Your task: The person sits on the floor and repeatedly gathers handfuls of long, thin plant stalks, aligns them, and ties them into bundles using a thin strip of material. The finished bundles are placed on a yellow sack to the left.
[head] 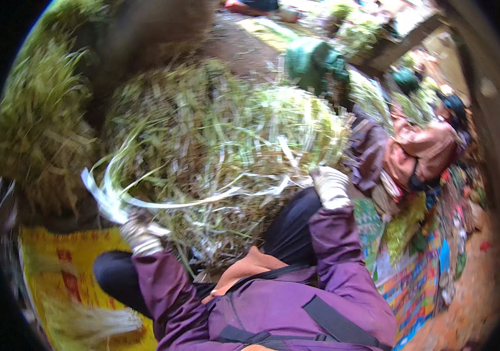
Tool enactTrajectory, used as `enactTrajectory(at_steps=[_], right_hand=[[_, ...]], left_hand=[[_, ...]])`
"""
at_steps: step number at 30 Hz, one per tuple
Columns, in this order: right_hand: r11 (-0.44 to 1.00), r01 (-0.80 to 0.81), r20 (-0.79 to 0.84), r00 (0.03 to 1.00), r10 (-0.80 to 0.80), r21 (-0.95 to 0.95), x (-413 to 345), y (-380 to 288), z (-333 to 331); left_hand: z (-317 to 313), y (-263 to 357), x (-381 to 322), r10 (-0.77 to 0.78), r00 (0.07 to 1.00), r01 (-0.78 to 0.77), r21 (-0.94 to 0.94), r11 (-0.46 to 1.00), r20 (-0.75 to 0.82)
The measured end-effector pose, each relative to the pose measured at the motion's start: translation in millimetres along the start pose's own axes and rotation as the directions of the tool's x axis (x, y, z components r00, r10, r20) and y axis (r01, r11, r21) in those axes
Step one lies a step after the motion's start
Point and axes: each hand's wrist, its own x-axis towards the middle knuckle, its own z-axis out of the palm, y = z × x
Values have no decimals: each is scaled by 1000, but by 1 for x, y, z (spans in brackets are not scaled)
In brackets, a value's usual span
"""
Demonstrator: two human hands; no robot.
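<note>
In my left hand [139, 233], which wears a pale knit glove, is a small bunch of whitish-green grass blades [111, 206]. Its tips curl up and forward. A long pale strip [188, 204] arcs across from this bunch towards my right hand [331, 187], also gloved and raised above my right knee. Those fingers look closed around the strip's far end, though blur hides the exact grip. Before my folded legs lies a large heap of loose green and dry grass [232, 131], filling the space beyond both hands.
A yellow printed sack [48, 259] lies at my left, bearing a tied-looking bundle of pale stalks [100, 324]. Tall grass [43, 131] stands at far left. On the right a person [425, 149] sits near a colourful mat [412, 285] and wooden post [491, 109]. A green bundle [304, 63] is beyond.
</note>
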Motion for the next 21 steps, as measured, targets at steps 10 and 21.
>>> enactTrajectory(at_steps=[10,21], right_hand=[[130,751,-623,620,-476,648,-115,-203,-23],[-520,-210,79,962,-263,828,-46,-151,-7]], left_hand=[[21,68,-107,-457,690,714,-430,552,561],[20,55,-121,-517,508,840,-264,473,689]])
